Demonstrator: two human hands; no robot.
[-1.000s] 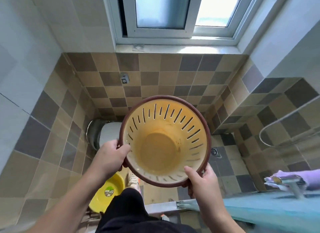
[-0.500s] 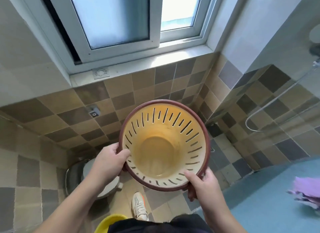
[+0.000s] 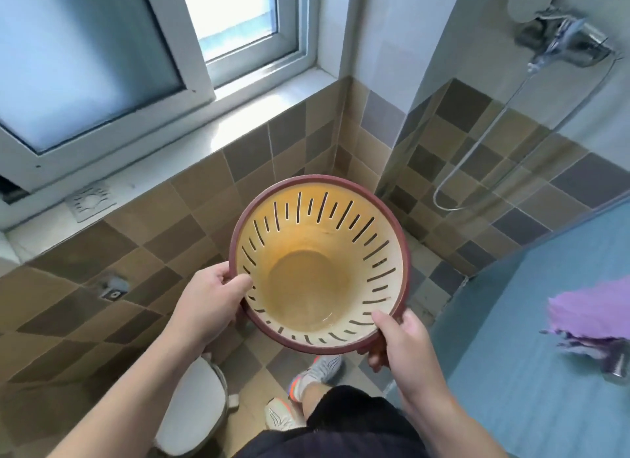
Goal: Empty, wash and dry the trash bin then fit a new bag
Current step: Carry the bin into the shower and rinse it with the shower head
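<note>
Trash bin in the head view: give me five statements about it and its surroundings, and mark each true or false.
1. Both hands, left hand and right hand, grip the rim of the trash bin. True.
2. A bag lines the bin. False: its slotted inside is bare.
3. The bin rests on the floor. False: it is held up in the air.
4. A purple cloth lies to the right, apart from the bin. True.
5. The shower fitting is on the wall at upper right. True.
</note>
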